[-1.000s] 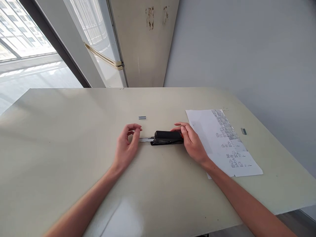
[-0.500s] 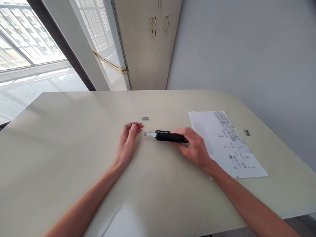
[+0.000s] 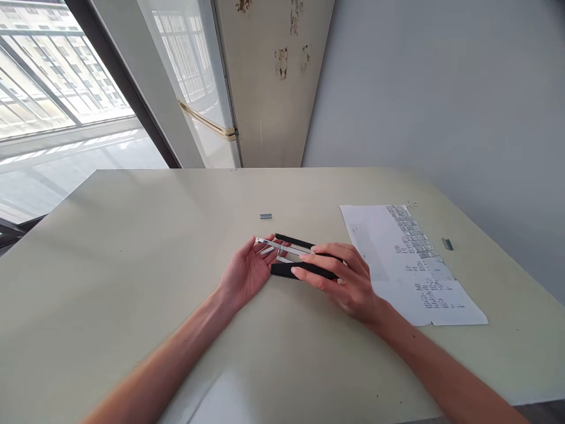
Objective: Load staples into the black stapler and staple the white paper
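A black stapler [image 3: 295,257] lies hinged apart on the beige table [image 3: 132,247], its silver staple rail pointing left. My right hand [image 3: 342,280] is wrapped over the stapler's body, fingers curled round it. My left hand [image 3: 247,272] lies palm up at the rail's left end, its fingertips touching the silver metal. A short strip of staples [image 3: 265,216] rests on the table just beyond the stapler.
A printed sheet of paper [image 3: 410,262] lies to the right of my right hand. Another small strip of staples [image 3: 447,244] sits near the table's right edge. A pale cabinet [image 3: 265,82] and a window stand behind the table.
The stapler has been swung apart, exposing its silver rail. My left hand moved right to touch the rail. My right hand shifted its hold on the body. The camera tilted down slightly.
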`<state>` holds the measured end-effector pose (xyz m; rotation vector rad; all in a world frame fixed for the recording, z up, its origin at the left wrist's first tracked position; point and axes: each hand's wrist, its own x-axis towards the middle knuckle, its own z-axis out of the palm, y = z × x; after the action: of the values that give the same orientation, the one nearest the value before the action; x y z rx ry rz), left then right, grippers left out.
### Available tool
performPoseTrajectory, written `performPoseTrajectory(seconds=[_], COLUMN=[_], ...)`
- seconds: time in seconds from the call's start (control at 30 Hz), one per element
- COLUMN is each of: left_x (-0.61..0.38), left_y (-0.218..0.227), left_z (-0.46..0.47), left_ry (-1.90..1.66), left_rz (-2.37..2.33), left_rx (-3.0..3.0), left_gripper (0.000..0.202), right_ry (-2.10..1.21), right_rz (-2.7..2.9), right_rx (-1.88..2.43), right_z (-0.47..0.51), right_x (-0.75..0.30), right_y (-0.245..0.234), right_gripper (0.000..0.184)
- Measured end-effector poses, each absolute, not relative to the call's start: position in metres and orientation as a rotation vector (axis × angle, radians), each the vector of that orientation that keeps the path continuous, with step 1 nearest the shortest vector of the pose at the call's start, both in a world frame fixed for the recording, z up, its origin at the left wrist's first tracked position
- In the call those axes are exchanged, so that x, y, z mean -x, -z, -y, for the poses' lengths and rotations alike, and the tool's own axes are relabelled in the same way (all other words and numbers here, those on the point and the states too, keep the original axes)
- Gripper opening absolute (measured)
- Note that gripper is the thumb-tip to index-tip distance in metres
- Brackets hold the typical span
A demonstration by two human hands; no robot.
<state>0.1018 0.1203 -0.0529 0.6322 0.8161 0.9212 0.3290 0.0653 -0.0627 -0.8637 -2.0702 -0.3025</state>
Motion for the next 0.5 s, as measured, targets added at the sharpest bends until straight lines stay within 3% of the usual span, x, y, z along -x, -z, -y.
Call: performPoseTrajectory(seconds=[0.33,0.5], left_x=[-0.101,-0.098], left_y=[0.053,0.047], left_z=[-0.116,-0.107], left_ry=[-1.039,-1.103], left_rz=[-0.971,-1.102], left_rx=[-0.692,-1.318], left_gripper=[0.023,0.042], right_ry=[0.105,-0.144], right_rz=[1.813,1.657], right_rx=[0.992,1.106], right_z=[-0.067,-0.071], right_x=[-0.331,-0.331], right_y=[0.062,0.064], right_gripper=[0.056,0.043])
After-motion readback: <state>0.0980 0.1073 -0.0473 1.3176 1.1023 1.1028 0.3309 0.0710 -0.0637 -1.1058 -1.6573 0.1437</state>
